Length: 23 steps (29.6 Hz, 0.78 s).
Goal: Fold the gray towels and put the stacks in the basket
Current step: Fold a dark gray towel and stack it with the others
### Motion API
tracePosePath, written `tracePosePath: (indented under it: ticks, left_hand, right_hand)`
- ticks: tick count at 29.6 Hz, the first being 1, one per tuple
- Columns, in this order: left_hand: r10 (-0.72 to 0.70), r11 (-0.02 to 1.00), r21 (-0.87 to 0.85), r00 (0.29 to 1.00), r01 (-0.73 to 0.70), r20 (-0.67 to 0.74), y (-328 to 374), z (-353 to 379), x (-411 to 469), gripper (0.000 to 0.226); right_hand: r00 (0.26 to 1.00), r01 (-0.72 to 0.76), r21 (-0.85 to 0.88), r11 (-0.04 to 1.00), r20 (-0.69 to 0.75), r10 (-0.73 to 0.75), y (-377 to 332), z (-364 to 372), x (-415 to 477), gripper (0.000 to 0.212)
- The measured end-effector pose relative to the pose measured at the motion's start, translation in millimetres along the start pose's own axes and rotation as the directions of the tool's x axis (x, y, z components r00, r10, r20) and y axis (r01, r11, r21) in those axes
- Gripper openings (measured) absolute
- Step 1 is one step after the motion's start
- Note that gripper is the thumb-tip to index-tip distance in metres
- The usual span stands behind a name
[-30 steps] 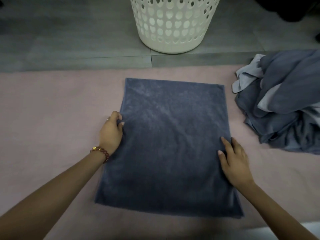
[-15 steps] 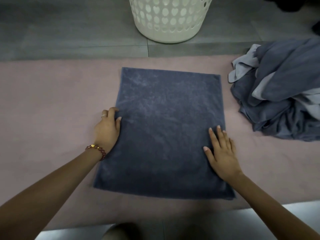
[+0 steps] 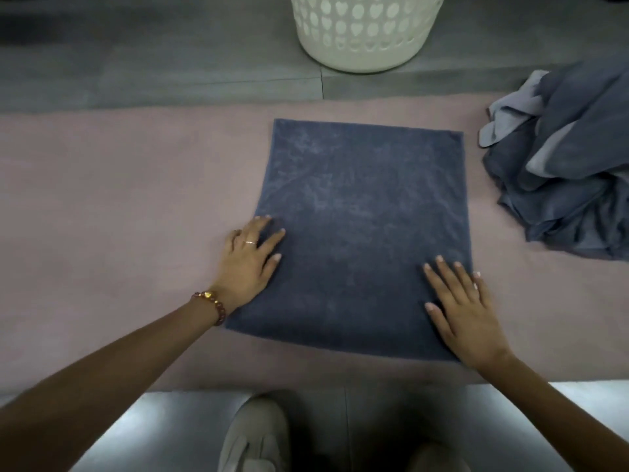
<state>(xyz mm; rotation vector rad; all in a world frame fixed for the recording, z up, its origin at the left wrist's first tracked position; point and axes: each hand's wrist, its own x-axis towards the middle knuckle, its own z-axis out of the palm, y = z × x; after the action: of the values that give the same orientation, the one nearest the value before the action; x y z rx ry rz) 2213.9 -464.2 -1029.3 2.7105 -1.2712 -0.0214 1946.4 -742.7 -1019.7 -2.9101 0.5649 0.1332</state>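
Fingers straight and flat, gripping nothing: the left hand presses the left edge of the gray towel, the right hand its lower right corner. The towel lies mid-frame on the pink mat, long side running up toward the basket at top centre. Both hands sit at its lower end, so I'd guess that end folds up toward the upper edge. The unfolded pile lies apart, at right

Flat gray towel: 1. Heap of gray towels: 1, pieces uncountable. White basket: 1. Pink mat: 1. Hands: 2 counted, left hand, right hand. Bracelet: 1. Ring: 1. Shoes: 2.
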Motion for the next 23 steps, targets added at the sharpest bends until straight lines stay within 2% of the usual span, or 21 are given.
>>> tracePosePath:
  ticks: [1, 2, 3, 5, 8, 11, 15, 17, 19, 21, 23]
  left_hand:
    - [0.097, 0.995, 0.033, 0.994, -0.099, 0.053, 2, 3, -16, 0.051]
    - [0.128, 0.990, 0.045, 0.987, -0.133, 0.098, 3, 7, -33, 0.054]
    - [0.103, 0.993, 0.040, 0.986, -0.109, 0.129, 3, 12, -49, 0.055]
    - [-0.012, 1.000, -0.007, 0.986, 0.013, 0.165, 3, 17, -73, 0.060]
    - [-0.211, 0.947, -0.206, 0.961, 0.246, 0.179, 11, 10, -88, 0.070]
    - [-0.437, 0.805, -0.413, 0.896, 0.426, 0.072, 29, -1, -85, 0.059]
    - [-0.564, 0.654, -0.520, 0.812, 0.549, 0.148, 42, -10, -77, 0.061]
    - [-0.560, 0.611, -0.570, 0.808, 0.550, 0.180, 42, -11, -75, 0.060]
    - [-0.500, 0.627, -0.614, 0.852, 0.480, 0.156, 42, -13, -79, 0.056]
    - [-0.434, 0.663, -0.628, 0.893, 0.407, 0.121, 41, -15, -85, 0.048]
    - [-0.397, 0.681, -0.637, 0.913, 0.362, 0.095, 40, -16, -89, 0.038]
  right_hand:
    - [0.997, 0.073, -0.028, 0.997, 0.033, -0.073, 1, 1, -6, 0.058]
    - [0.993, 0.105, -0.050, 0.993, 0.062, -0.101, 2, 3, -13, 0.058]
    - [0.992, 0.096, -0.059, 0.994, 0.086, -0.091, 4, 6, -20, 0.058]
    - [0.993, 0.023, -0.049, 0.999, 0.116, -0.017, 12, 12, -34, 0.060]
    - [0.984, -0.155, 0.072, 0.985, 0.095, 0.148, 12, 8, -44, 0.069]
    - [0.929, -0.354, 0.306, 0.884, 0.006, 0.370, -4, -2, -45, 0.065]
    - [0.829, -0.526, 0.539, 0.658, 0.152, 0.539, -12, -14, -41, 0.064]
    - [0.811, -0.541, 0.599, 0.590, 0.185, 0.555, -13, -18, -39, 0.062]
    - [0.786, -0.568, 0.619, 0.542, 0.213, 0.581, -13, -19, -39, 0.062]
    - [0.758, -0.612, 0.576, 0.543, 0.231, 0.610, -11, -18, -41, 0.060]
    - [0.758, -0.641, 0.499, 0.583, 0.295, 0.581, -5, -18, -40, 0.047]
